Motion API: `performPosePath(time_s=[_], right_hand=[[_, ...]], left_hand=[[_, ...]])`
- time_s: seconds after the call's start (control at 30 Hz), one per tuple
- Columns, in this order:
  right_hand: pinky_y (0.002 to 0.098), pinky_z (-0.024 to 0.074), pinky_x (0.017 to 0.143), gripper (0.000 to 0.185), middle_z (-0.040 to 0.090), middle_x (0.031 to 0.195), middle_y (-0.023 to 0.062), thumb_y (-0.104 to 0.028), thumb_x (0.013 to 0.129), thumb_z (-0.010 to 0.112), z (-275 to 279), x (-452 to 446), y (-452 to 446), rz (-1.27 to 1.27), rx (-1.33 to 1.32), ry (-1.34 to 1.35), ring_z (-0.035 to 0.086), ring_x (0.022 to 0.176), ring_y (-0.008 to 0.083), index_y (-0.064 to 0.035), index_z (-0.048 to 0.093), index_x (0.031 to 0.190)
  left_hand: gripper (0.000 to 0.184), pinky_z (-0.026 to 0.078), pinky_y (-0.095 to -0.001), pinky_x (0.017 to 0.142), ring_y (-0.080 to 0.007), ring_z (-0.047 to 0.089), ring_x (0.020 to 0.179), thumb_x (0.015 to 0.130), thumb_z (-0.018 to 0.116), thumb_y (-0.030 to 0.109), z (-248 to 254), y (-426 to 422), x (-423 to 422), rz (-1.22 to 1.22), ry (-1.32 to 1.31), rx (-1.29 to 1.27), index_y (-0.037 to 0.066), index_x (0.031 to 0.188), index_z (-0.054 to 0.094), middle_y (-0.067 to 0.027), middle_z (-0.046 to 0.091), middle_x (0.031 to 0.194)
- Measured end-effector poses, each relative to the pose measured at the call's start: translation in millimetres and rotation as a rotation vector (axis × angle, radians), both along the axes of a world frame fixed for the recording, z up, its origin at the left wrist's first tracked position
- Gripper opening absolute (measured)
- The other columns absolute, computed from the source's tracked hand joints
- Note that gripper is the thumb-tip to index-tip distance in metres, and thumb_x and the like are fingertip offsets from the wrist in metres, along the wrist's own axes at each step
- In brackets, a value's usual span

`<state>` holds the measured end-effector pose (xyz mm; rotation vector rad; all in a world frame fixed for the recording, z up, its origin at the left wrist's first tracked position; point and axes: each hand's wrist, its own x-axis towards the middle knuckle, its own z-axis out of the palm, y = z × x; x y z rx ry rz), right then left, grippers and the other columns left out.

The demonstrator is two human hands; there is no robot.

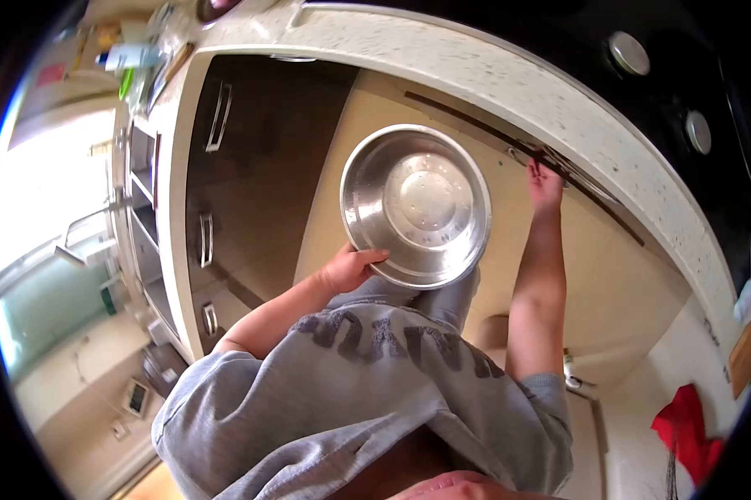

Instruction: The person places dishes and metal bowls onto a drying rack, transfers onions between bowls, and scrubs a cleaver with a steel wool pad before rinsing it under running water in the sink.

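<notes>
My left hand [355, 268] grips the near-left rim of a shiny stainless steel basin [375, 192], thumb on the inner wall. The basin is tilted toward me, and its inside shows small droplets or spots on the round bottom. My right arm stretches forward to the counter's underside. There my right hand [545, 185] has its fingers curled at the metal handle [592, 185] of a dark drawer front [467, 123]. The fingertips are partly hidden, and the drawer's inside does not show.
A speckled stone countertop [475, 54] curves over the drawer. Above right sits a black stove with knobs [628, 54]. Dark cabinets [267, 158] with metal handles stand at left. Bottles [134, 56] crowd the far-left counter. A red cloth [684, 429] hangs at lower right.
</notes>
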<state>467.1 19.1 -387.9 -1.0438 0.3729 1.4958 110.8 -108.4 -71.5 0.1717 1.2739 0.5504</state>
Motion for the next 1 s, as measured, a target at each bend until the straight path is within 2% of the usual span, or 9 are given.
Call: performPosePath(time_s=[0.13, 0.23, 0.3, 0.43, 0.5, 0.67, 0.73, 0.9, 1.0], right_hand=[[0.0405, 0.0327, 0.097, 0.030, 0.053, 0.109, 0.0119, -0.014, 0.088, 0.043, 42.8, -5.8, 12.2, 0.164, -0.159, -0.173, 0.047, 0.109, 0.0261, 0.0026, 0.044, 0.114], [0.0389, 0.0334, 0.096, 0.046, 0.048, 0.123, 0.0119, -0.028, 0.090, 0.042, 79.3, -13.2, -1.6, 0.388, 0.072, -0.282, 0.046, 0.111, 0.0247, -0.0003, 0.034, 0.127], [0.0378, 0.0325, 0.096, 0.059, 0.038, 0.134, 0.0113, -0.042, 0.090, 0.039, 161.9, -57.1, -18.4, 0.671, 0.187, -0.417, 0.044, 0.114, 0.0242, -0.0074, 0.024, 0.135], [0.0365, 0.0352, 0.094, 0.062, 0.034, 0.135, 0.0112, -0.050, 0.089, 0.033, 346.9, -129.0, -59.0, 0.997, 0.288, -0.263, 0.042, 0.117, 0.0246, -0.0130, 0.022, 0.137], [0.0357, 0.0388, 0.091, 0.060, 0.035, 0.133, 0.0111, -0.045, 0.090, 0.037, 426.8, -157.9, -77.3, 1.017, 0.456, -0.309, 0.042, 0.115, 0.0233, -0.0119, 0.022, 0.137], [0.0323, 0.0432, 0.088, 0.059, 0.038, 0.126, 0.0107, -0.022, 0.087, 0.051, 494.6, -210.8, -74.3, 1.242, 0.474, -0.515, 0.042, 0.113, 0.0204, -0.0098, 0.021, 0.136], [0.0313, 0.0413, 0.090, 0.060, 0.038, 0.126, 0.0113, -0.022, 0.087, 0.051, 514.5, -229.7, -70.2, 1.275, 0.531, -0.505, 0.043, 0.112, 0.0207, -0.0079, 0.021, 0.136], [0.0304, 0.0343, 0.095, 0.064, 0.036, 0.128, 0.0134, -0.013, 0.082, 0.052, 548.4, -281.8, -63.1, 1.323, 0.822, -0.687, 0.041, 0.115, 0.0221, -0.0039, 0.019, 0.136], [0.0318, 0.0257, 0.101, 0.070, 0.032, 0.132, 0.0155, -0.004, 0.076, 0.048, 571.3, -322.8, -56.2, 1.277, 0.969, -0.784, 0.033, 0.123, 0.0233, -0.0032, 0.014, 0.137]], left_hand=[[0.033, 0.048, -0.0316, 0.084, -0.0215, 0.058, 0.093, 0.079, 0.051, -0.003, 13.2, -11.2, -20.2, 0.102, -0.039, 0.014, -0.003, 0.111, 0.048, -0.0127, 0.057, 0.103], [0.032, 0.049, -0.0312, 0.081, -0.0205, 0.058, 0.091, 0.077, 0.052, -0.002, 31.7, -14.5, -22.0, 0.195, -0.109, 0.066, -0.003, 0.110, 0.049, -0.0128, 0.057, 0.101], [0.032, 0.050, -0.0305, 0.080, -0.0200, 0.058, 0.090, 0.077, 0.052, -0.002, 50.1, -17.5, -28.7, 0.259, -0.144, 0.067, -0.003, 0.109, 0.049, -0.0128, 0.057, 0.100], [0.028, 0.053, -0.0277, 0.071, -0.0184, 0.061, 0.077, 0.076, 0.052, -0.003, 75.3, -37.1, -43.7, 0.374, -0.194, 0.039, -0.003, 0.104, 0.052, -0.0105, 0.059, 0.091], [0.024, 0.054, -0.0277, 0.068, -0.0183, 0.062, 0.072, 0.075, 0.052, -0.003, 97.2, -47.4, -47.0, 0.371, -0.207, 0.016, -0.005, 0.098, 0.054, -0.0108, 0.060, 0.086], [0.022, 0.056, -0.0280, 0.066, -0.0204, 0.063, 0.070, 0.074, 0.052, -0.002, 117.1, -61.7, -75.9, 0.348, -0.242, 0.034, -0.008, 0.095, 0.053, -0.0141, 0.061, 0.084], [0.017, 0.051, -0.0209, 0.052, -0.0151, 0.062, 0.063, 0.075, 0.053, 0.002, 121.7, -67.8, -89.3, 0.365, -0.245, 0.065, -0.004, 0.090, 0.057, -0.0103, 0.063, 0.080], [0.012, 0.053, -0.0255, 0.055, -0.0182, 0.063, 0.064, 0.077, 0.056, 0.004, 128.7, -67.2, -125.3, 0.402, -0.275, 0.098, -0.005, 0.084, 0.060, -0.0106, 0.063, 0.079], [0.022, 0.054, -0.0326, 0.064, -0.0208, 0.063, 0.069, 0.081, 0.056, 0.009, 153.8, -50.7, -153.8, 0.482, -0.199, 0.132, -0.004, 0.099, 0.054, -0.0121, 0.061, 0.087]])
